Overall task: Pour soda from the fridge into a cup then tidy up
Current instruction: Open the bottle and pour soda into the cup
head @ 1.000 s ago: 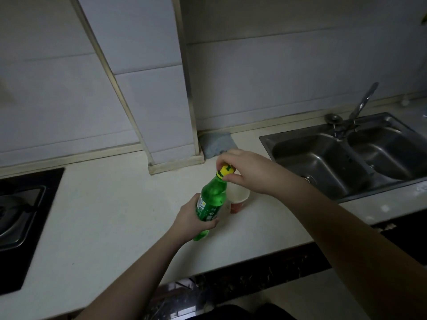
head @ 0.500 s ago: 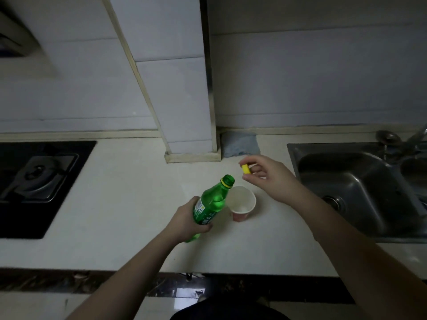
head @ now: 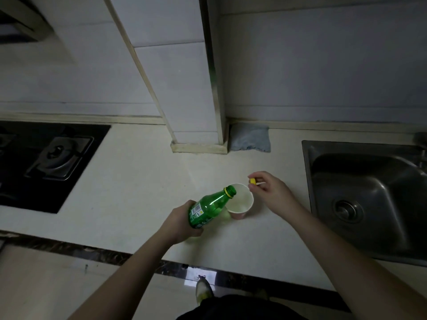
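Note:
My left hand (head: 181,221) grips a green soda bottle (head: 209,207) by its lower body and holds it tilted steeply to the right. Its uncapped mouth sits over the rim of a paper cup (head: 241,203) that stands upright on the pale countertop (head: 129,192). The cup is white inside and reddish outside; whether liquid flows I cannot tell. Just right of the cup, my right hand (head: 270,189) pinches the yellow bottle cap (head: 252,181) between thumb and fingertips, a little above the counter.
A steel sink (head: 367,199) lies at the right and a black gas hob (head: 48,158) at the left. A tiled pillar (head: 194,125) stands at the back with a blue-grey cloth (head: 250,140) beside it. The counter's dark front edge (head: 104,254) runs below my arms.
My right hand unscrewed the yellow cap and carried it off to the right. My left hand has tipped the bottle further down, bringing its mouth over the cup.

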The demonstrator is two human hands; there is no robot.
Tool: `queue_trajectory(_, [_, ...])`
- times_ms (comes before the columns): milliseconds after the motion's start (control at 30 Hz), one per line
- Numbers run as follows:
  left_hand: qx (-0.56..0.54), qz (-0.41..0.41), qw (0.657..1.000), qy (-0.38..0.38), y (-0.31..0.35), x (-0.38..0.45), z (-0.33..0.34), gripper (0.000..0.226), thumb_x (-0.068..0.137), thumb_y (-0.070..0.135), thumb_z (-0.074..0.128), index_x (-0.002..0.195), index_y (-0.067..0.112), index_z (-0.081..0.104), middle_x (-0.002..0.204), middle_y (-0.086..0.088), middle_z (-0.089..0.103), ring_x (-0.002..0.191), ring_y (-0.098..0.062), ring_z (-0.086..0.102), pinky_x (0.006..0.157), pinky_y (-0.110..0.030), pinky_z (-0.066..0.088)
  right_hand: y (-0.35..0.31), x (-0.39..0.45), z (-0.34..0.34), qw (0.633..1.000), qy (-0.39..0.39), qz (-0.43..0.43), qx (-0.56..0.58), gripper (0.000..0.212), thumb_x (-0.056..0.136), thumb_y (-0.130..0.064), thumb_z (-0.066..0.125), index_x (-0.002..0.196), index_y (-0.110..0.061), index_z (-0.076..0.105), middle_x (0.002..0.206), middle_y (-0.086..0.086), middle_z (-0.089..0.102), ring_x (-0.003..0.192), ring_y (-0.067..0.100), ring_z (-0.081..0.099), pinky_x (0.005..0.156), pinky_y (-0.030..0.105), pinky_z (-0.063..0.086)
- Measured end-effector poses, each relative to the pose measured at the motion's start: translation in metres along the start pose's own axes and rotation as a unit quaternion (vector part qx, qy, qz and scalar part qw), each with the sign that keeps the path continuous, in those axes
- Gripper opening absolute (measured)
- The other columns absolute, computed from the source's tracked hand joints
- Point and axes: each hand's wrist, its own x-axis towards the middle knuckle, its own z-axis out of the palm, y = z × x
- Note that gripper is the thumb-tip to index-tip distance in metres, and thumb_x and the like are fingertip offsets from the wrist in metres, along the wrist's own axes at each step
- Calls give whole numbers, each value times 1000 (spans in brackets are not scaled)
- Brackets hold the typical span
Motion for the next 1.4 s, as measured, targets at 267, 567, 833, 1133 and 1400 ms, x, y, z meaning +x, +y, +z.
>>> queue_trajectory(267, [40,-15,999,-6,4,-2,-3,60,62,26,82,116,20,55,102,1,69,87,-17,63,68,-25,49,15,3,7,996,6,38,84,14,91,-10,61,105,-13,61,93,5,65,84,22,70,87,42,52])
queue_trajectory(567, [63,-27,997,-19,7,-3,-8,58,63,27,82,113,21,55,103,1,68,86,-15,61,68,-24,46,19,5,9,993,20,45,108,14,91,-5,59,105,-7,59,93,11,63,78,18,68,82,35,52])
queue_trajectory(833, [87,-28,996,-19,6,-4,-11,57,61,26,82,112,20,56,104,1,68,92,-18,64,74,-29,53,21,4,10,991,26,49,120,16,92,-3,58,108,-4,59,94,14,63,78,20,67,86,41,52])
queue_trajectory(1133, [107,-25,994,-28,4,-7,-17,59,59,25,84,111,20,57,103,2,68,88,-15,64,74,-29,56,21,1,10,992,32,46,116,15,92,-6,60,106,-7,60,97,15,65,83,23,69,85,39,52])
queue_trajectory(1400, [112,-22,993,-35,7,-8,-20,59,60,24,84,112,18,57,104,1,68,90,-17,64,74,-29,54,20,-2,9,991,31,40,122,17,92,-7,59,109,-5,60,101,17,64,83,21,69,80,28,54])
